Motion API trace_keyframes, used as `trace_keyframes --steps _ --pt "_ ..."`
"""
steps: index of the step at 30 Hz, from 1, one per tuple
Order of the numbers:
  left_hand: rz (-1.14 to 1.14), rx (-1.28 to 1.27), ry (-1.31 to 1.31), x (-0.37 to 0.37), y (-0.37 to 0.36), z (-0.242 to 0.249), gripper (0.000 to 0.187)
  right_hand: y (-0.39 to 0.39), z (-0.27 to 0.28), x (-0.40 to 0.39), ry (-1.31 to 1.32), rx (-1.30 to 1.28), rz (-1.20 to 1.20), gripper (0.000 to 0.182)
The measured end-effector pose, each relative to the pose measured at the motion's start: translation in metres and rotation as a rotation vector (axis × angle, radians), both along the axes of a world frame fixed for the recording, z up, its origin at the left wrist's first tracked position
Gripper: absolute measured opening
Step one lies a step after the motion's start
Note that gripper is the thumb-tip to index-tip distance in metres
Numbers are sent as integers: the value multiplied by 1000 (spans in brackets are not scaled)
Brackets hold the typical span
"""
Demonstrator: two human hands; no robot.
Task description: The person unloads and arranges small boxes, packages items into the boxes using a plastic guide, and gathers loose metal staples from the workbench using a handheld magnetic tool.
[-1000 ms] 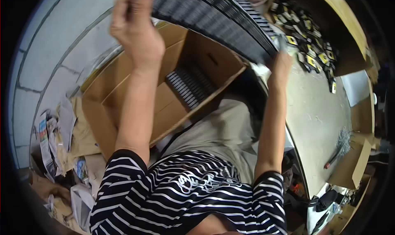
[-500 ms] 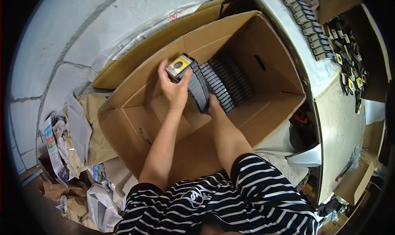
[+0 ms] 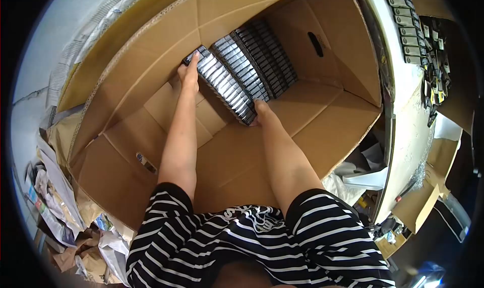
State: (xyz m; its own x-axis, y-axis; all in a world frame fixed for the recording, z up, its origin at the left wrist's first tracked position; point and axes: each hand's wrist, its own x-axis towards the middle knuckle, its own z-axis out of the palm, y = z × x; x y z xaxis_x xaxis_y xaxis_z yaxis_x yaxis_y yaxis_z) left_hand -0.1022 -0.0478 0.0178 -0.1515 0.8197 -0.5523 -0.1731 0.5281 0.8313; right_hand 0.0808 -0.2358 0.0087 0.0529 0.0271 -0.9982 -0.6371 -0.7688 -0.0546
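Observation:
Both my hands are down inside a large cardboard box (image 3: 222,182), one at each end of a row of small black packs (image 3: 225,85). The packs stand pressed side by side, their shiny narrow edges facing up. My left hand (image 3: 189,74) is closed on the far left end of the row, thumb on top. At the near right end, my right hand (image 3: 261,111) grips the last pack, its fingers partly hidden. Right beside this row, more rows of the same packs (image 3: 262,61) fill the box's far right part.
On the right, a white-topped table (image 3: 407,116) carries a line of similar packs (image 3: 407,26) and a loose heap of them (image 3: 434,81). Crumpled paper and bags (image 3: 91,237) lie on the floor at left. A flattened cardboard sheet (image 3: 101,56) leans behind the box.
The row of packs has gone from tilted, with its yellow-labelled end face up, to lying lower beside the other rows. Both hands have moved down with it, and my view has come closer.

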Motion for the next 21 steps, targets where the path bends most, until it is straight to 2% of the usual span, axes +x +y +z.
trace_keyframes --steps 1,2,4,5,7,8,9,11,12,14,15,16,18,20,21 --pt "6 45 79 3 4 -20 60 4 16 -2 86 14 -75 44" --pt "11 34 77 0 9 -38 60 -11 -25 5 5 18 20 38" --pt "-372 -195 640 1 19 -53 73 -5 -3 6 66 56 -13 36" --pt "-448 -99 827 1 18 -70 82 -5 8 6 131 98 -59 33" --pt "-590 -278 857 7 22 -43 79 -16 -18 15 57 107 135 25" --pt "-630 -242 901 9 20 -27 77 -19 -32 14 -24 73 259 25" --pt "-625 -248 905 6 17 -30 77 -13 -18 6 -92 35 227 30" --pt "-539 -269 759 1 15 -37 74 -10 -9 0 -156 103 309 33" --pt "-271 -39 749 4 -9 -44 74 -8 -3 0 -172 100 343 40" --pt "-462 -237 711 1 -46 -19 76 -5 6 0 -196 83 373 47" --pt "-557 -346 516 -1 -70 -5 85 -4 9 -1 -221 58 405 55" --pt "-503 -426 431 -1 -110 -54 93 -3 13 -4 -215 59 401 55" --pt "-623 -678 144 8 -159 -15 81 -4 17 -9 -332 97 393 54" --pt "-639 -690 -345 10 -185 -26 56 2 14 -7 -289 30 486 50" --pt "-586 -673 -417 12 -182 -25 37 2 12 -6 -258 27 483 48"
